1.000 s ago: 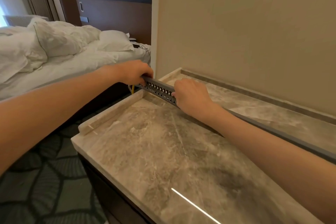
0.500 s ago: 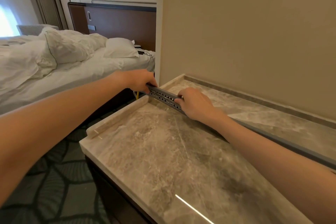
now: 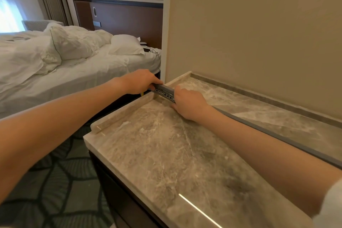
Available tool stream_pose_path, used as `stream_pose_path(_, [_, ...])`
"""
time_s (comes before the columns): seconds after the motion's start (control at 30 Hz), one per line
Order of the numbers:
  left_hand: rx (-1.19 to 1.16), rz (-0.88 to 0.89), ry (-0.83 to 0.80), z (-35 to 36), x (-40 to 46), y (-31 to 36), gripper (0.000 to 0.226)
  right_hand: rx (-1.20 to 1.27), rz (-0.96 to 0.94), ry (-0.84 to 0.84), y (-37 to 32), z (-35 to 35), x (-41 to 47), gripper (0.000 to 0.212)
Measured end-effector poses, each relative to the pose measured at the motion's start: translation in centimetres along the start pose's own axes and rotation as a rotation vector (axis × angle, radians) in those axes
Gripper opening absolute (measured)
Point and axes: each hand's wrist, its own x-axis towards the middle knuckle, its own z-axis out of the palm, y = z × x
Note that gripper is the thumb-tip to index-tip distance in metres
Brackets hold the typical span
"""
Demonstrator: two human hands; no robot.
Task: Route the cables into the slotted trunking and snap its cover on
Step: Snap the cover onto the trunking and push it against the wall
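Observation:
A long grey slotted trunking point(image 3: 259, 127) lies along the marble counter point(image 3: 166, 153), from its far left corner toward the right edge of view. Its slotted side wall point(image 3: 164, 93) shows between my hands. My left hand point(image 3: 140, 81) is closed around the trunking's far end, which overhangs the counter's raised rim. My right hand point(image 3: 188, 102) presses down on the trunking just behind the visible slots, fingers curled over its top. A short bit of yellow cable point(image 3: 142, 94) hangs under my left hand. Whether the cover is seated I cannot tell.
A beige wall point(image 3: 259, 33) rises right behind the counter. A low raised marble rim point(image 3: 125, 113) runs along the counter's left end. Beyond it stands an unmade bed point(image 3: 64, 57) with white sheets and a brown headboard. Patterned dark carpet point(image 3: 55, 181) covers the floor.
My right hand has slid along the trunking toward my left hand, so fewer slots show between them. The camera has tilted up a little. The left hand stays on the end.

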Motion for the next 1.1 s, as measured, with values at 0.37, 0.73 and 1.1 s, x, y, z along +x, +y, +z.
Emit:
stream_pose_path(0.37, [-0.066,-0.022,0.039,0.8,-0.9,0.2,0.048,-0.076,-0.082,0.149,-1.1,1.4,1.4,0.021])
stream_pose_path(0.73, [0.264,-0.032,-0.151,0.5,0.4,-3.1,0.029,0.004,-0.072,0.104,-1.1,1.1,1.4,0.021])
stream_pose_path(1.1, [0.566,0.168,-0.117,0.7,1.5,-4.5,0.025,-0.062,-0.050,0.037,-1.4,0.4,2.6,0.024])
